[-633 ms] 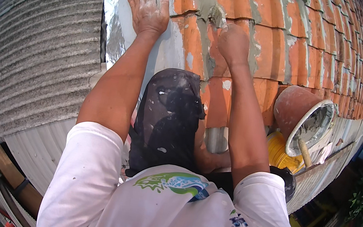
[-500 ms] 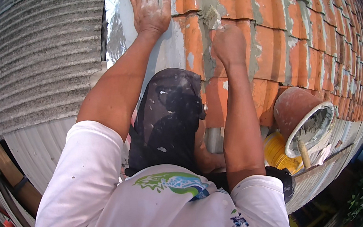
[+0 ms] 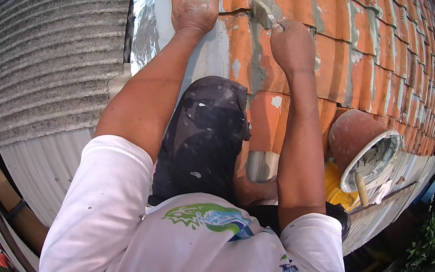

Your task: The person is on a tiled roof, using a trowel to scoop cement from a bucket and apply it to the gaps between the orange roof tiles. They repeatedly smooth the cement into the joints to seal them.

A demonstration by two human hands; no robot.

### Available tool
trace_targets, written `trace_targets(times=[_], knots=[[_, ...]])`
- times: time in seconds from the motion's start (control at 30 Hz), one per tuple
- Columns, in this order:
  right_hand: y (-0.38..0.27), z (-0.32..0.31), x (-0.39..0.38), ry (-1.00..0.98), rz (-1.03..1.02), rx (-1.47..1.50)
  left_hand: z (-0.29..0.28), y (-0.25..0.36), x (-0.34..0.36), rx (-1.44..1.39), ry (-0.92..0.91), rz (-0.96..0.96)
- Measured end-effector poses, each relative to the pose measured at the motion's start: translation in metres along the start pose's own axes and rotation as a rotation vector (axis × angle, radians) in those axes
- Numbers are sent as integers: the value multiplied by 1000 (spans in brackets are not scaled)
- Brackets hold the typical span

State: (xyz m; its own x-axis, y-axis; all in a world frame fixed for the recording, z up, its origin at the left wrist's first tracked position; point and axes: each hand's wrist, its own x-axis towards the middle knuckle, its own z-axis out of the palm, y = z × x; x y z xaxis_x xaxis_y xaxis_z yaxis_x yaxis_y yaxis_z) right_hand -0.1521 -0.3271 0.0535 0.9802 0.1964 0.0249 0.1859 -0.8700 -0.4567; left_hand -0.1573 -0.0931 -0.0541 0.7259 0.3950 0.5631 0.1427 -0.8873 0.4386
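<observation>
Bright sun on the roof here: left hand (image 3: 194,7) lies flat, fingers spread, on the grey strip (image 3: 210,59); right hand (image 3: 294,45) grips a mortar-smeared tool (image 3: 262,14) at a seam in the orange tiles (image 3: 330,68). Corrugated sheeting (image 3: 49,60) stretches left, a tilted bucket (image 3: 353,135) sits right.

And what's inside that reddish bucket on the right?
The reddish bucket holds grey mortar-like material; a light brown handle sticks out of its mouth. Its tilted wall hides the bottom.
</observation>
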Motion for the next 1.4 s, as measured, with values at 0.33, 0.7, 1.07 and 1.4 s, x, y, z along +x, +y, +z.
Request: trace_targets(times=[0.33,0.7,1.07,1.4], knots=[[-8,-39,34,-123,-388,-269,-2,1,2,-4,34,34],[10,-27,59,-134,-455,-302,0,1,3,-15,20,54],[76,33,-50,-46,29,172,-3,2,0,-45,-33,13],[71,61,-1,61,-169,-32,-5,2,1,-15,-43,26]])
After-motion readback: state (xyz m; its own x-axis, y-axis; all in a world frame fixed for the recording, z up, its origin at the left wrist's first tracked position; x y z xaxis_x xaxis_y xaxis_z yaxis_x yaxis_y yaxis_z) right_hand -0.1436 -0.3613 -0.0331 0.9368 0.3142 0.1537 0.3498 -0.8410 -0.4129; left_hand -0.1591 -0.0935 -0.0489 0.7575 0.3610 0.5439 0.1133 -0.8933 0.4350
